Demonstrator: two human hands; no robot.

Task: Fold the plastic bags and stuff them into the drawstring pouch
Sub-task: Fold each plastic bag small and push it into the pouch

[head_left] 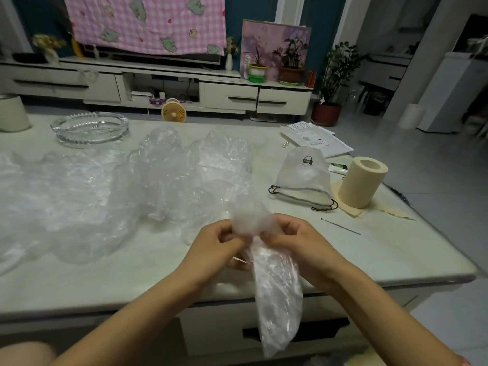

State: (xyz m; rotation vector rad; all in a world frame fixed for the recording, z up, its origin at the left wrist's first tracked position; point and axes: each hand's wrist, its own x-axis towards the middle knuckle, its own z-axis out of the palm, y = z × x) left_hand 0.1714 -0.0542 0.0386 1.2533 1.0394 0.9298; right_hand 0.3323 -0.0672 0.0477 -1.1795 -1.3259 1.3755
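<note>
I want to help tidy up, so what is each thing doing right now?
held bag: bunched at the top, hanging down past the table edge
left hand: pinching the held bag
right hand: pinching the held bag
loose bags: crumpled, unfolded, on the table
drawstring pouch: lying on the table, cords slack
paper roll: standing upright
glass ashtray: upright, looks empty

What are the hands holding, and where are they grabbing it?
A clear plastic bag. The left hand and right hand both pinch it near its bunched upper end; the rest hangs below.
</note>
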